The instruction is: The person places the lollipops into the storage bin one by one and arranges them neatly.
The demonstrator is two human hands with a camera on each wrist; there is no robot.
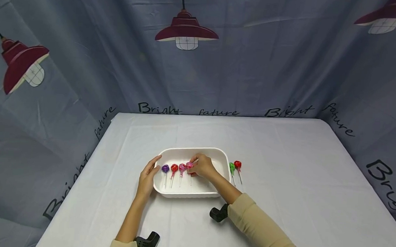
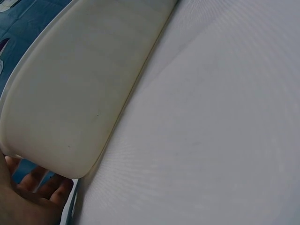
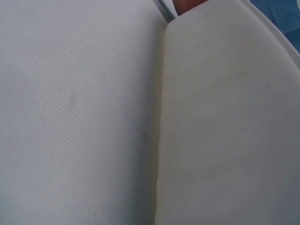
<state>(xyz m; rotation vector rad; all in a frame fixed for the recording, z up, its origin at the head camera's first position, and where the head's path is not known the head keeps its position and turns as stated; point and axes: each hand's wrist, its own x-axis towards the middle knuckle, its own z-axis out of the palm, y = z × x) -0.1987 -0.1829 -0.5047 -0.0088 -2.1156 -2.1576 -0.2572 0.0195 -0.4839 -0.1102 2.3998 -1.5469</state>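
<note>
White tray [image 1: 207, 186] is touched at left end by left hand [image 1: 147, 176], fingers relaxed. Pink lollipop [image 1: 189, 164] is pinched by right hand [image 1: 203, 166] inside tray, beside three lined-up lollipops [image 1: 174, 168]. Green lollipop [image 1: 232, 167], red lollipop [image 1: 238, 164] seen on tablecloth [image 1: 284, 175].

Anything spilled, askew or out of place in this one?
Nothing looks spilled or damaged. Mildly odd: a green lollipop and a red lollipop lie on the tablecloth, just right of the white tray, while a row of lollipops lies inside it.
</note>
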